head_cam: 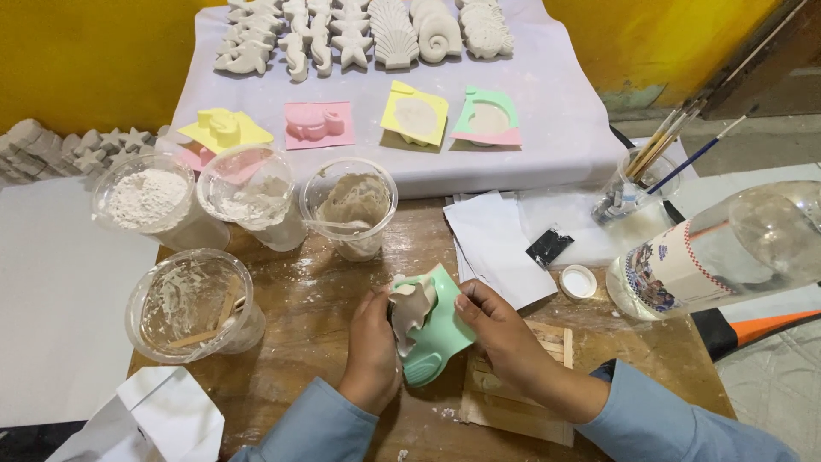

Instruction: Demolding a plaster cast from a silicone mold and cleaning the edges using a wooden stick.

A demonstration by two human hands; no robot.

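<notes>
Our left hand [374,342] and right hand [500,329] both grip a mint-green mould [436,329] just above the wooden desk [316,299], peeling it off a pale plaster cast [410,308]. Four plastic cups [256,197] stand behind, a clear bottle [718,248] to our right.
</notes>
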